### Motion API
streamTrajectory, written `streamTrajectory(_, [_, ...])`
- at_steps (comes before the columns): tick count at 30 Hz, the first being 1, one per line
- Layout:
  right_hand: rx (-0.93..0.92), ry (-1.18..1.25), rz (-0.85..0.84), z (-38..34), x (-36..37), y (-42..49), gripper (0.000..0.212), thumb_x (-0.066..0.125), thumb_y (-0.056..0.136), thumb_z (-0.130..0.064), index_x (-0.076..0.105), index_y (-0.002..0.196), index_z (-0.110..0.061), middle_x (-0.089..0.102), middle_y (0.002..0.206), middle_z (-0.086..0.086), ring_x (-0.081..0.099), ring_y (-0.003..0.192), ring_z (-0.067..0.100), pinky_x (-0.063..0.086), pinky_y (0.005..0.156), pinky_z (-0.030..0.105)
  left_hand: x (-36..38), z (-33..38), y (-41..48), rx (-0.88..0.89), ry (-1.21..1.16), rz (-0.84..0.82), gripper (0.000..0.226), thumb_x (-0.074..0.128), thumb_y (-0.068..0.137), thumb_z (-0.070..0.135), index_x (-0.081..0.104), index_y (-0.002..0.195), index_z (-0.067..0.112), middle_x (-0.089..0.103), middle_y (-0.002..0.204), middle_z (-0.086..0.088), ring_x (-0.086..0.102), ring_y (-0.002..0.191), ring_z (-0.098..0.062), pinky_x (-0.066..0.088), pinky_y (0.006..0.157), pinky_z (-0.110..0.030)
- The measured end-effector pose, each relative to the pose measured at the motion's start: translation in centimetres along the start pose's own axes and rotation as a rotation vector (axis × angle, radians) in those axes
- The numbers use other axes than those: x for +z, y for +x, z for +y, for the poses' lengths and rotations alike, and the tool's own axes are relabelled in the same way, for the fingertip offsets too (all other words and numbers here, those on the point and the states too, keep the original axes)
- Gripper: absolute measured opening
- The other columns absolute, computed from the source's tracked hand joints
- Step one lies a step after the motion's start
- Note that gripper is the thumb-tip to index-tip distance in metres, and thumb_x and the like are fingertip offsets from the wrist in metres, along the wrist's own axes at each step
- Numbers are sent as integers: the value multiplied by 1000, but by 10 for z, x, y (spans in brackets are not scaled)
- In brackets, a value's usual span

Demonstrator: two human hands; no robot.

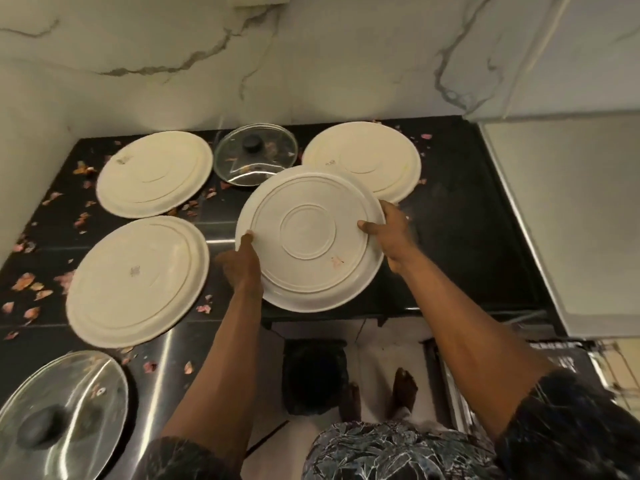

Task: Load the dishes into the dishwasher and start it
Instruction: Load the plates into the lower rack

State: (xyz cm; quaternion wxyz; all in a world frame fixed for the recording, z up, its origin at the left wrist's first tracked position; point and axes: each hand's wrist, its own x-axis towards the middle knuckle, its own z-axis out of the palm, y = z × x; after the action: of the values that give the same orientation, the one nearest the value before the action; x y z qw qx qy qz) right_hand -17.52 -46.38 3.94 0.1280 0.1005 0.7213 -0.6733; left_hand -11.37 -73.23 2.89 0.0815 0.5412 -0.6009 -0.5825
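Left grip (242,261) and right grip (388,233) each pinch opposite rims of upturned round white plate (308,237), held over black desk (450,237).

The held plate (308,239) shows its underside only; its upper face is hidden. It covers the near rim of the far right plate (363,157) and a little of the small glass lid (256,157). Fingers of the left hand (242,263) and right hand (389,233) beneath it are unseen. Printed marks on the plates are too small to read. The large glass lid (65,417) is blurred and cut by the left and bottom edges. The wire rack (616,372) is cut by the right edge.
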Motion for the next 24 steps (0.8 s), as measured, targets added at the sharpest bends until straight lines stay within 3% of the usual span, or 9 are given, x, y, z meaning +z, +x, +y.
streamTrajectory(4, [0,-132,107,1,-44,-29,60,80,83,-21,50,136,-20,62,126,0,60,114,20,52,92,37,40,0,-33,139,119,-55,76,61,93,50,35,147,2,48,145,-15,51,130,-33,41,103,-37])
streamTrajectory(7, [8,-311,170,15,-87,-54,60,79,85,-32,48,135,-20,59,127,0,57,112,20,47,90,35,61,-4,-69,235,212,-131,66,57,96,48,39,145,9,48,145,-12,46,132,-34,40,103,-41])
streamTrajectory(11, [28,-396,264,38,-151,-95,70,80,84,-37,45,142,-17,59,134,3,56,119,23,39,88,28,95,-19,-107,404,325,-336,52,57,92,53,54,126,14,61,120,-6,58,109,-29,44,89,-42])
streamTrajectory(13, [66,-392,322,47,-178,-118,73,80,84,-39,45,143,-14,58,137,6,56,121,25,38,86,26,112,-25,-127,485,382,-420,57,61,89,56,55,128,14,62,121,-5,60,108,-29,47,89,-43])
streamTrajectory(17, [123,-298,487,72,-233,-175,84,84,79,-41,42,143,-8,55,140,10,55,123,30,47,93,35,154,-39,-186,617,530,-583,77,64,73,70,59,128,16,66,122,-7,63,109,-32,51,94,-52])
streamTrajectory(20, [138,-209,609,100,-269,-226,80,86,78,-38,44,138,-8,58,132,8,57,118,26,45,84,30,182,-60,-242,717,607,-689,66,68,82,58,59,124,9,65,119,-11,62,106,-34,49,86,-47])
streamTrajectory(24, [199,-104,738,139,-320,-294,79,86,79,-36,41,140,-12,58,131,6,57,114,23,49,89,37,210,-101,-315,793,702,-849,57,70,79,55,61,111,8,66,107,-10,63,96,-32,50,75,-41])
